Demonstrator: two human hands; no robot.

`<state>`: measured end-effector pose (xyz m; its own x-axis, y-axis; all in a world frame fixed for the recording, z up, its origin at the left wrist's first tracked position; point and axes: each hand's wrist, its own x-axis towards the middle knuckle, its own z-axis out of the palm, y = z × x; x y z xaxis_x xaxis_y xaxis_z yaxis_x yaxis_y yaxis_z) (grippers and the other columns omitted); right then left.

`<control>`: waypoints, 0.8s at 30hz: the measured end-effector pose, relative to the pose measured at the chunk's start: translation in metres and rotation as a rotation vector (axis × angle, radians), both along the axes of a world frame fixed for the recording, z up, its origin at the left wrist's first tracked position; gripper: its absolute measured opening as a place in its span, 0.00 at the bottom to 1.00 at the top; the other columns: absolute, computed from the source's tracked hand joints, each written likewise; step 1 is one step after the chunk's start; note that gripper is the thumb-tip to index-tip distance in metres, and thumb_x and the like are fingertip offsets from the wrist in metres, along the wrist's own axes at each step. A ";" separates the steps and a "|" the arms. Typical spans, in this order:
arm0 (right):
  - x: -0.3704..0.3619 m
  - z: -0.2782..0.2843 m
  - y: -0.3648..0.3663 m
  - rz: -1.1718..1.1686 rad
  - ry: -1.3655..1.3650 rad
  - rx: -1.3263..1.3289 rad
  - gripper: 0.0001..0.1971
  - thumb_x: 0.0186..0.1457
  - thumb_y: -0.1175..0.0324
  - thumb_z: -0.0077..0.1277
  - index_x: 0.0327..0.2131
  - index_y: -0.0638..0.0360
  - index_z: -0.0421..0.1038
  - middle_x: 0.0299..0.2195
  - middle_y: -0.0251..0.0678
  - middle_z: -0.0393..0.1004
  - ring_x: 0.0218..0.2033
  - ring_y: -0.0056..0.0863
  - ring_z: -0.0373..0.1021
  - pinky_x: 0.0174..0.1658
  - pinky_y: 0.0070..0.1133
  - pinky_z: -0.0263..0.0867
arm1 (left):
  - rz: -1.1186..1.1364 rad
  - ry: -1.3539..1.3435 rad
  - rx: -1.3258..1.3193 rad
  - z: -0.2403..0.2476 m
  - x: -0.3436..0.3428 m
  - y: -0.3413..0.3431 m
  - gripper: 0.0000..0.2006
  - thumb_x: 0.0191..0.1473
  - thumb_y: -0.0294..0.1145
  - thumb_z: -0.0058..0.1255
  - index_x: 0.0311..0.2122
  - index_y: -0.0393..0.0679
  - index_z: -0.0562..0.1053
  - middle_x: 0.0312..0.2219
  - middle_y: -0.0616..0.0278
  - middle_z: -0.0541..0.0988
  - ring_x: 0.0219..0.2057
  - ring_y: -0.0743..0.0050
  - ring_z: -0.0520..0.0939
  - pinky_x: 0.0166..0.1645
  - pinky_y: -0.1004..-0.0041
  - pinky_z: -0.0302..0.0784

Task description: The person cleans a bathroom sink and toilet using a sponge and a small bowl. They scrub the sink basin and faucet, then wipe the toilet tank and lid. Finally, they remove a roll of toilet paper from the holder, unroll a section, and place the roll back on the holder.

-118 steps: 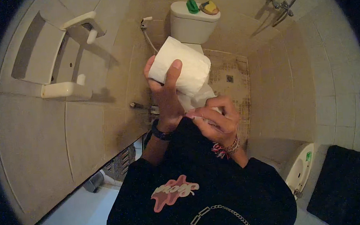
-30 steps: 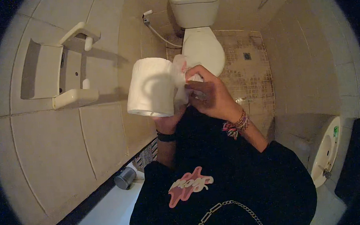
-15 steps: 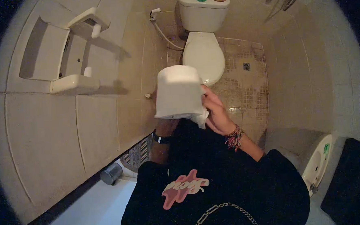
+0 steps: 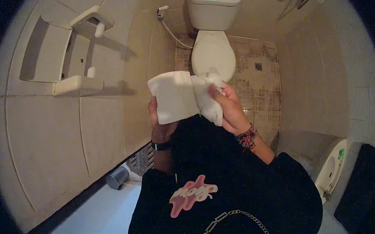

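Note:
A white toilet paper roll (image 4: 174,97) is held up in front of my body. My left hand (image 4: 157,118) grips it from its left side and underneath, and part of that hand is hidden behind the roll. From the roll's right side runs a crumpled length of paper (image 4: 208,99), bunched up. Closed around this loose paper is my right hand (image 4: 230,108), with the thumb on top. The paper holder (image 4: 78,85) in the wall recess at left has two white posts with no roll between them.
A toilet (image 4: 213,56) with its lid down stands ahead, a green and a yellow item on its tank. A hose sprayer (image 4: 161,12) hangs left of it. At the right is a sink (image 4: 332,166); a grey bin (image 4: 117,178) stands at lower left.
The roll has shifted left and tilted. My right hand has drawn away from it, and more crumpled paper now shows between the roll and that hand.

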<state>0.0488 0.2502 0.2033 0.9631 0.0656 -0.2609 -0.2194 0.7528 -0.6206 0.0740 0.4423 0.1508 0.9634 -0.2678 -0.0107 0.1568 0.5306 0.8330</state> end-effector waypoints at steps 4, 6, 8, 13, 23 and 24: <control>-0.004 0.008 -0.015 0.012 0.035 0.035 0.17 0.59 0.64 0.45 0.49 0.61 0.63 0.42 0.36 0.72 0.42 0.26 0.70 0.45 0.23 0.68 | 0.029 0.097 -0.222 -0.004 0.001 0.002 0.29 0.57 0.57 0.31 0.54 0.44 0.61 0.51 0.56 0.68 0.50 0.58 0.71 0.53 0.57 0.67; -0.006 0.006 -0.020 -0.016 0.029 0.030 0.18 0.59 0.63 0.45 0.49 0.61 0.62 0.42 0.37 0.71 0.43 0.26 0.70 0.46 0.23 0.67 | 0.007 0.181 -0.444 -0.014 0.005 0.010 0.29 0.57 0.56 0.32 0.53 0.44 0.62 0.51 0.56 0.68 0.50 0.58 0.71 0.53 0.57 0.67; -0.004 0.004 -0.023 -0.038 0.027 0.018 0.18 0.59 0.63 0.45 0.49 0.62 0.62 0.43 0.37 0.71 0.43 0.26 0.70 0.46 0.24 0.67 | 0.024 0.164 -0.319 -0.013 0.007 0.010 0.29 0.56 0.56 0.32 0.53 0.44 0.63 0.50 0.55 0.68 0.50 0.58 0.71 0.53 0.56 0.67; -0.003 -0.006 -0.031 -0.104 0.059 -0.032 0.17 0.59 0.63 0.45 0.49 0.61 0.62 0.42 0.37 0.72 0.42 0.25 0.70 0.46 0.23 0.67 | -0.026 0.437 -0.666 0.008 0.004 -0.007 0.31 0.55 0.60 0.32 0.56 0.49 0.62 0.52 0.55 0.67 0.52 0.56 0.69 0.54 0.53 0.65; -0.005 -0.005 -0.032 -0.154 0.027 -0.110 0.17 0.58 0.63 0.46 0.48 0.60 0.64 0.41 0.35 0.72 0.41 0.24 0.70 0.44 0.22 0.67 | -0.037 0.328 -0.723 -0.008 -0.011 0.001 0.32 0.54 0.61 0.33 0.57 0.50 0.58 0.54 0.56 0.64 0.53 0.55 0.67 0.55 0.51 0.64; -0.004 -0.003 -0.031 -0.158 0.033 -0.099 0.17 0.58 0.62 0.46 0.47 0.60 0.64 0.41 0.35 0.72 0.40 0.24 0.71 0.44 0.21 0.67 | 0.022 0.350 -0.675 -0.007 -0.009 0.000 0.32 0.54 0.62 0.33 0.57 0.50 0.59 0.53 0.56 0.65 0.52 0.56 0.68 0.54 0.52 0.65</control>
